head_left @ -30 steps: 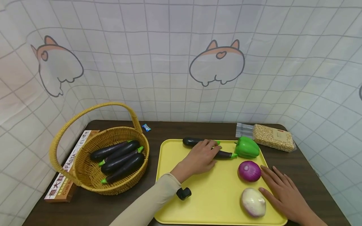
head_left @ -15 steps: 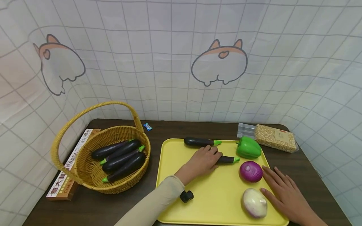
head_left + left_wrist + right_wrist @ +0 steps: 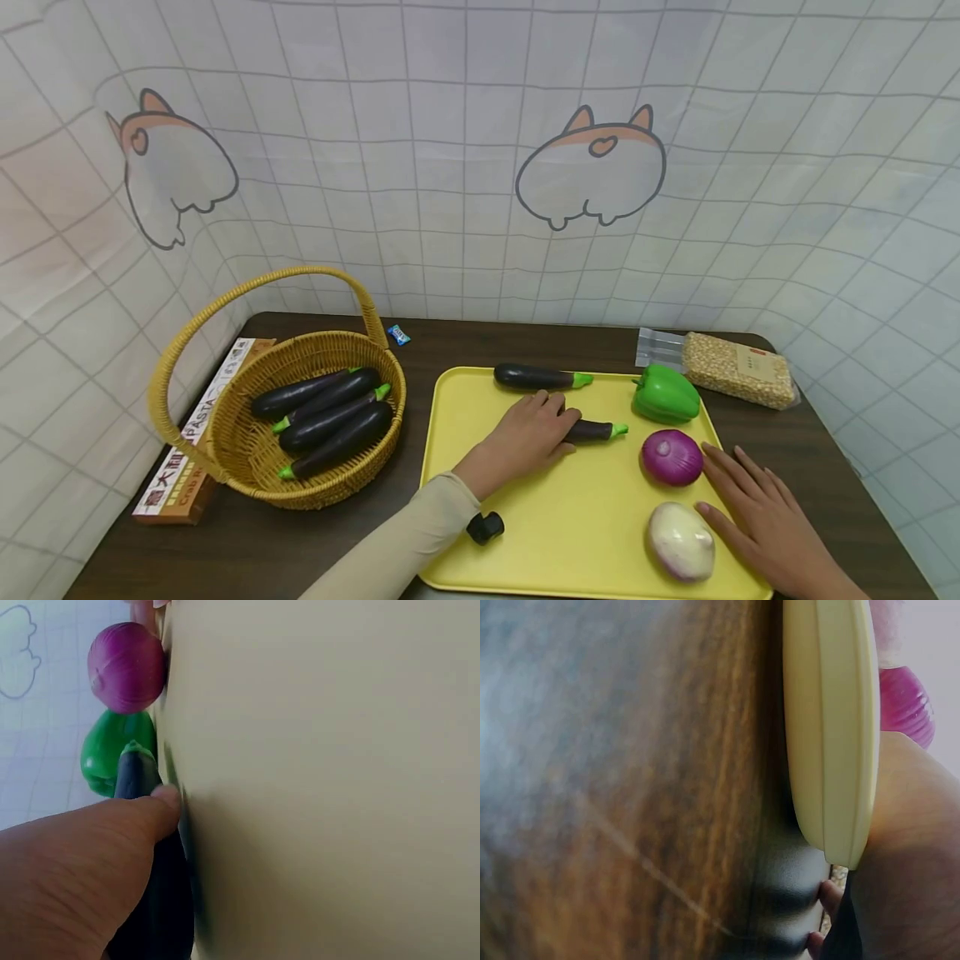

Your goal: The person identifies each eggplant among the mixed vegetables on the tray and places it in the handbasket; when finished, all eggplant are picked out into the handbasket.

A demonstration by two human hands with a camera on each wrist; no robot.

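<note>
My left hand [image 3: 525,437] grips a dark eggplant [image 3: 588,431] that lies on the yellow tray [image 3: 577,533], its green stem end pointing right. In the left wrist view the thumb [image 3: 142,825] lies across the eggplant [image 3: 169,907]; the fingers on its far side are hidden. Just behind lies a second eggplant [image 3: 532,377] along the tray's back edge. My right hand [image 3: 772,517] rests with straight fingers over the tray's right edge, close beside a purple onion [image 3: 672,457] and a white-and-purple turnip-like vegetable [image 3: 681,542].
A wicker basket [image 3: 315,498] with a tall handle stands at left, several eggplants inside. Behind it lies a pasta box [image 3: 180,483]. A green bell pepper [image 3: 666,393] sits at the tray's back right corner, near a bag of beans [image 3: 738,367]. A small blue wrapper [image 3: 399,335] lies behind.
My left hand has drawn the eggplant a little toward me and then left, away from the back eggplant and the pepper. The right hand stays put. The head view has shifted slightly.
</note>
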